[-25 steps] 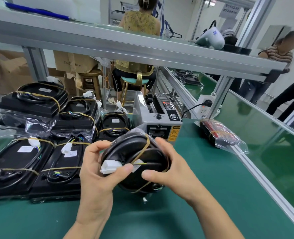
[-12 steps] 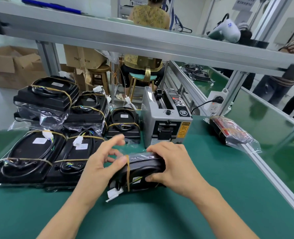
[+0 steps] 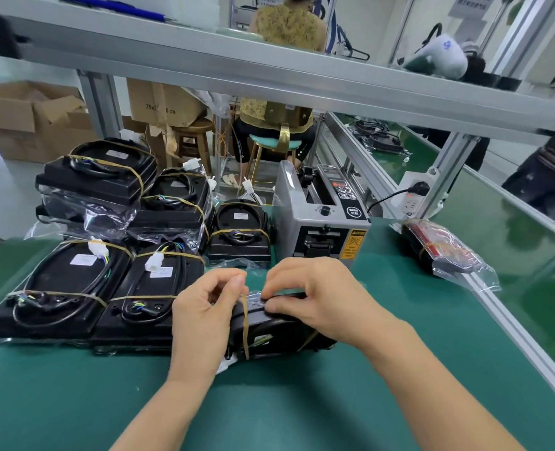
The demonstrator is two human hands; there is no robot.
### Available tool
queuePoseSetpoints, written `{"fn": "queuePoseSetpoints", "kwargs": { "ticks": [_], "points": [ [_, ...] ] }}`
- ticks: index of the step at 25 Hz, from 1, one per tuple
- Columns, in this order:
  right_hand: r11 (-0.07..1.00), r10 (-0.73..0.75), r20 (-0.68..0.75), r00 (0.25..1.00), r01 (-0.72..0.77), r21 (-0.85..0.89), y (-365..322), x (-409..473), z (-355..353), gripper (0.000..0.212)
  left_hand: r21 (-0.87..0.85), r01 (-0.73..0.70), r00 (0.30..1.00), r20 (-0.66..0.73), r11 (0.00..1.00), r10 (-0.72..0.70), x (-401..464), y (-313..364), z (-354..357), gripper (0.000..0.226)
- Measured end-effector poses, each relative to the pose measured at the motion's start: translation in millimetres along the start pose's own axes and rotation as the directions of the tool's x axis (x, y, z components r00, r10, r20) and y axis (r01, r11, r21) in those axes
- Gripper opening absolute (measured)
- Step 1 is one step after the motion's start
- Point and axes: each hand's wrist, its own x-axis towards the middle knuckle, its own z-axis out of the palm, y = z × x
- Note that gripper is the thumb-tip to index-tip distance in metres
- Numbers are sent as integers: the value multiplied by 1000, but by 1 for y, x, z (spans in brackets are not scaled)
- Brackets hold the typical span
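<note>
Both hands on a black unit (image 3: 269, 330) at the near edge of the green table (image 3: 334, 402)

The unit stands on edge on the mat. The right hand (image 3: 321, 297) curls over its top and grips it, while the left hand (image 3: 204, 307) pinches the tan rubber band (image 3: 245, 323) wrapped round it, thumb against forefinger at the top edge. Just left lie stacked black units (image 3: 74, 288), banded and some bagged. Behind the hands sits a grey tape dispenser (image 3: 321, 222) – well to its right, a bagged unit (image 3: 445, 249) near the rail.
</note>
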Motion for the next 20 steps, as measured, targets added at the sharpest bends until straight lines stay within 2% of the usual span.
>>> {"fn": "queuePoseSetpoints", "kwargs": {
  "ticks": [3, 5, 8, 10, 13, 15, 17, 20],
  "points": [
    [945, -171, -13, 985, 161, -284, -2, 2, 6, 15, 20, -13, 1000, -1, 1000, 13, -3, 1, 1, 15],
    [927, -152, -9, 988, 139, -349, -5, 2, 11, 16, -31, -4, 998, 57, 1000, 6, -4, 3, -1, 4],
    [974, 73, 22, 997, -67, -214, -10, 11, 15, 16, -45, -53, 966, 251, 998, 63, -5, -3, -13, 39],
    [970, 224, 28, 974, -221, -100, -10, 18, 15, 16, -22, -105, 930, 351, 994, 106, -5, -6, -22, 54],
    [937, 346, 51, 937, -343, -64, -11, 24, 12, 18, 0, -155, 878, 458, 988, 138, 0, -4, -32, 60],
    [918, 397, 83, 914, -393, -62, -12, 26, 12, 20, 43, -230, 813, 558, 972, 167, 8, 2, -36, 62],
    [893, 449, 142, 882, -446, -54, -10, 31, 9, 22, 134, -275, 761, 635, 952, 131, 17, 10, -38, 62],
    [827, 501, 274, 821, -548, 128, -1, 33, 0, 20, 260, -348, 747, 657, 901, 99, 21, 15, -41, 55]
  ]
}}
